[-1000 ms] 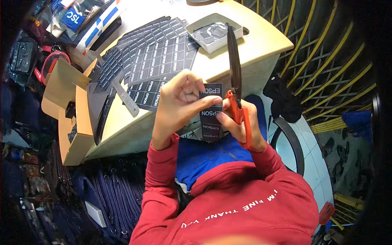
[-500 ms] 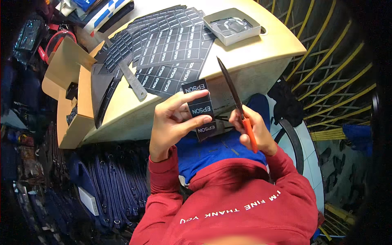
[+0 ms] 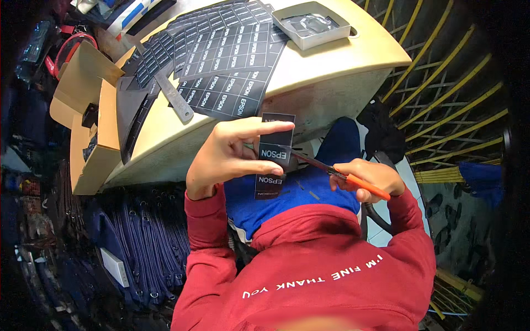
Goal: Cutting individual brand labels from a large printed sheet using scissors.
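Between its thumb and fingers my left hand (image 3: 229,154) pinches a narrow black label strip (image 3: 274,155) with pale printing, held upright above my lap. My right hand (image 3: 371,179) is closed round the orange handle of a pair of scissors (image 3: 367,186). The dark blades point left, and their tips meet the right edge of the strip near its middle. Whether the blades are apart cannot be made out. Several black printed label sheets (image 3: 226,55) lie overlapping on the table beyond my hands.
A metal ruler (image 3: 174,98) lies on the pale wooden table (image 3: 326,71). An open white box (image 3: 314,39) of dark cut pieces stands at the back right. An open cardboard box (image 3: 107,132) is at the left. Dark straps (image 3: 146,243) hang below; a yellow folding gate (image 3: 452,110) stands right.
The scissors have swung from pointing up and away to pointing left, and their tips have come to the strip. The strip now hangs straighter, and my left hand has shifted slightly left.
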